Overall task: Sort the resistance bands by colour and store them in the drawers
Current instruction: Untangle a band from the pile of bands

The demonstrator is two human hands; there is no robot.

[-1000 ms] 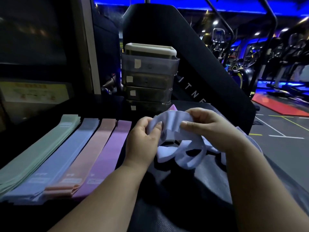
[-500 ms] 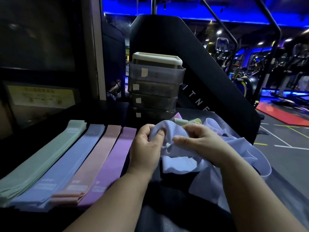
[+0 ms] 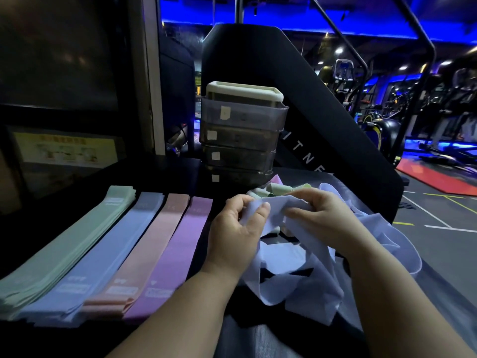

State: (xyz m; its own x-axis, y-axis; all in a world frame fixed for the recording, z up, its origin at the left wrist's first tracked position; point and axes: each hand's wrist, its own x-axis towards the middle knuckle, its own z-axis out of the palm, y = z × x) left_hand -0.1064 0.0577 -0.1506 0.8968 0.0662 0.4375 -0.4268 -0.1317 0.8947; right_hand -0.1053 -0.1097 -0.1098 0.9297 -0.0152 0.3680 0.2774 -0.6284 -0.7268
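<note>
Bands already sorted lie flat on the dark table (image 3: 154,171) in four rows, side by side and touching: a green stack (image 3: 64,251), a blue stack (image 3: 108,254), a pink stack (image 3: 147,249) and a purple stack (image 3: 178,249). Laid long and parallel like this, each colour reads at once, so a new piece can probably go straight onto its match.

The left hand (image 3: 232,233) pinches a pale blue band (image 3: 276,210) between thumb and curled fingers. The right hand (image 3: 320,215) pinches the same band just beside it, seemingly to tease it free and pull it flat. Below and to the right of the hands lies the unsorted heap (image 3: 296,275), looped and twisted. A few curled green pieces (image 3: 278,189) sit behind the hands.

The bands are wide, thin loops, smooth and matte, limp enough to fold over themselves, with small white print near the ends.

The drawers (image 3: 240,140) stand at the back of the table as a tower of four, in smoky see-through plastic under a pale lid. Each front carries a small label (image 3: 225,112). All look closed, and their contents cannot be made out.
</note>
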